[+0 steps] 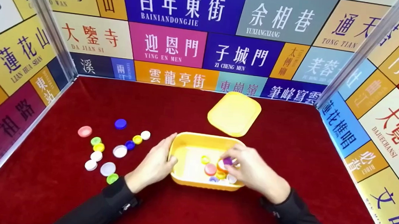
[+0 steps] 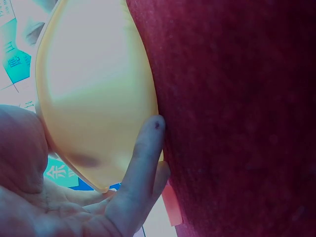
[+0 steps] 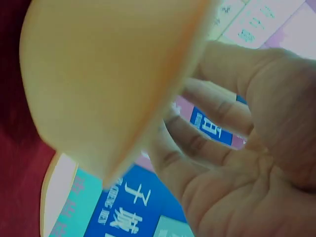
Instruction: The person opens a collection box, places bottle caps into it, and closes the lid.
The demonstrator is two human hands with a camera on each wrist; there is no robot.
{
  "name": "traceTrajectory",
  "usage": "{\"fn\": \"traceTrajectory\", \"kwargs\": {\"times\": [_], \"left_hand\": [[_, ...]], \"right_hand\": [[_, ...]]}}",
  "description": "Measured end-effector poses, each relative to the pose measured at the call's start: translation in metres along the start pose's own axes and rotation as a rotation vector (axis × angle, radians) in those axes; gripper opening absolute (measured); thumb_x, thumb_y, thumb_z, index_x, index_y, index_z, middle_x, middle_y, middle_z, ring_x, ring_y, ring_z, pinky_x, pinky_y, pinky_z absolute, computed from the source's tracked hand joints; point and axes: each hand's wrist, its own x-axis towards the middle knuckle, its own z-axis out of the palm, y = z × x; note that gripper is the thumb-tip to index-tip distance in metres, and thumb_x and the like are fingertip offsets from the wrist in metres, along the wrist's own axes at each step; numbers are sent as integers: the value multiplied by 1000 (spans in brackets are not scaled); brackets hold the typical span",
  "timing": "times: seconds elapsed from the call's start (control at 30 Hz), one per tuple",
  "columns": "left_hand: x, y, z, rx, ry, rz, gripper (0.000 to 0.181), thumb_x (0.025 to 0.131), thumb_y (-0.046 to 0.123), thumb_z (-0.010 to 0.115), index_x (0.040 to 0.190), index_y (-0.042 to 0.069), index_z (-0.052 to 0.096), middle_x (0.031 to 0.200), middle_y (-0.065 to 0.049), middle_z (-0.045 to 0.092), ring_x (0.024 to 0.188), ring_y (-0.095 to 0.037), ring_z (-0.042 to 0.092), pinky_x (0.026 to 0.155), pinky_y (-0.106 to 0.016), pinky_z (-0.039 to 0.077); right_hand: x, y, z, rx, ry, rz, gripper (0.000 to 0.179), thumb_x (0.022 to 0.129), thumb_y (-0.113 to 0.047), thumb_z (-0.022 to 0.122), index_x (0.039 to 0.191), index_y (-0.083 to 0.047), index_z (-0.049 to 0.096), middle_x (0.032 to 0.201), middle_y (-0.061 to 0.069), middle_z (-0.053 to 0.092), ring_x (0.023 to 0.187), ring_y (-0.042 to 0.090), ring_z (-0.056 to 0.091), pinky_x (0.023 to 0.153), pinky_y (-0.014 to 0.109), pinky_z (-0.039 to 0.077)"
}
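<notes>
A yellow plastic container [image 1: 206,186] stands on the red cloth in the head view. My left hand [image 1: 156,163] grips its left wall, the thumb over the rim; the left wrist view shows fingers [image 2: 143,163] against the outside. Over the container's right end, my right hand [image 1: 255,170] pinches a purple bottle cap [image 1: 228,161] between thumb and fingers. That cap is hidden behind the container wall [image 3: 98,89] in the right wrist view. Several caps lie inside, among them a pink cap [image 1: 210,169] and a yellow ring-like cap [image 1: 205,159]. Some are partly covered by the right hand.
Behind the container lies its yellow lid [image 1: 235,114]. To the left, several loose caps are scattered on the cloth, including a blue cap [image 1: 120,124], a pink cap [image 1: 84,131] and a green cap [image 1: 112,179]. Printed panels [image 1: 169,49] wall in the table.
</notes>
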Motion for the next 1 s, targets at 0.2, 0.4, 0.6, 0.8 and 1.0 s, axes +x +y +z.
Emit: {"fn": "traceTrajectory", "kwargs": {"times": [0.2,0.4,0.6,0.8,1.0], "left_hand": [[0,1,0,0,0,2,77,108,2,67,179,-1,39,173,-26,57,159,-39,61,134,-55,51],[0,1,0,3,-1,0,77,108,3,68,179,-1,39,173,-27,57,159,-39,61,134,-55,51],[0,1,0,7,-3,-4,77,108,3,67,179,-1,39,173,-27,57,159,-39,61,134,-55,51],[0,2,0,2,-3,-4,77,108,3,67,179,-1,38,173,-27,57,159,-39,61,134,-55,51],[0,2,0,3,1,-3,76,107,2,67,178,-2,39,172,-26,58,158,-39,61,134,-55,51]], "right_hand": [[-1,-8,7,33,-94,-38,19,98,-3,89,116,-4,86,108,14,80,95,28,78,82,39,71],[-1,-9,6,25,-113,-26,18,101,-5,88,118,-4,86,112,15,81,96,28,81,83,38,72],[-1,-8,4,21,-98,-30,19,100,-7,89,119,-4,86,111,15,80,94,28,81,82,37,72],[-1,-8,1,28,-85,-24,20,101,-8,89,120,-3,85,112,17,80,93,29,81,81,37,71],[-2,-7,-1,62,-47,-33,15,102,-5,85,117,-1,85,109,18,82,90,31,81,80,44,73]]}}
